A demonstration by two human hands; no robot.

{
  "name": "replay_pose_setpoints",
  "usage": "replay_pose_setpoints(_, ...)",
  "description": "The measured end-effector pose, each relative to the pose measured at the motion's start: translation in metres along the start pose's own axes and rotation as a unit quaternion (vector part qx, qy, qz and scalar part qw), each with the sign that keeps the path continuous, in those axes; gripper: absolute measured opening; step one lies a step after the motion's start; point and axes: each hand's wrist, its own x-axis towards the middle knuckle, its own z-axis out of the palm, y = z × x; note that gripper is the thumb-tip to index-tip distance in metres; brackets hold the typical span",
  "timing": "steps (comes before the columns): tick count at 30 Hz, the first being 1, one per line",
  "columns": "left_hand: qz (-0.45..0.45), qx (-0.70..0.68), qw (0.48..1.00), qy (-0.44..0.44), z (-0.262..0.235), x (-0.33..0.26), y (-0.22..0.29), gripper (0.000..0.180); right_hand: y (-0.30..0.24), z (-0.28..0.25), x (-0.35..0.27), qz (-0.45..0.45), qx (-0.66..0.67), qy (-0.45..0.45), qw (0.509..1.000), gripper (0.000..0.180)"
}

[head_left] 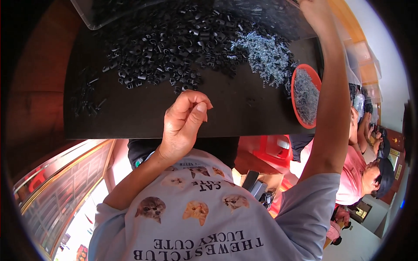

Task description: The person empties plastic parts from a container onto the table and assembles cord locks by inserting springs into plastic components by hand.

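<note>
My left hand [185, 122] is raised above the near part of the dark table [143, 115]. Its fingers curl in against the thumb, and whatever they may hold is hidden. In front of it spreads a large heap of small black plastic pieces [152, 52]. My right arm reaches far to the upper right, where my right hand [314, 14] meets the picture's top edge. Its fingers are mostly cut off there, so their grip does not show. Left of that forearm lies a pile of small silvery coil springs [267, 56].
A red plastic basin [294, 104] filled with fine metal parts sits at the table's right edge. Thin black pieces [87, 93] lie at the left. A clear bin wall [89, 19] borders the far side. Below right are a cardboard box [272, 179] and other seated people [355, 174].
</note>
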Motion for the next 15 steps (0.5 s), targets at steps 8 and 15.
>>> replay_pose_setpoints(8,-0.011,0.038,0.998,-0.038,-0.005,0.000,-0.001,0.012,-0.055,0.041,-0.087,-0.124,-0.012,-0.223,0.967,0.014)
replay_pose_setpoints(15,0.001,0.047,0.998,-0.035,0.000,0.003,0.003,0.008,-0.068,0.071,-0.110,-0.084,-0.051,-0.254,0.962,0.020)
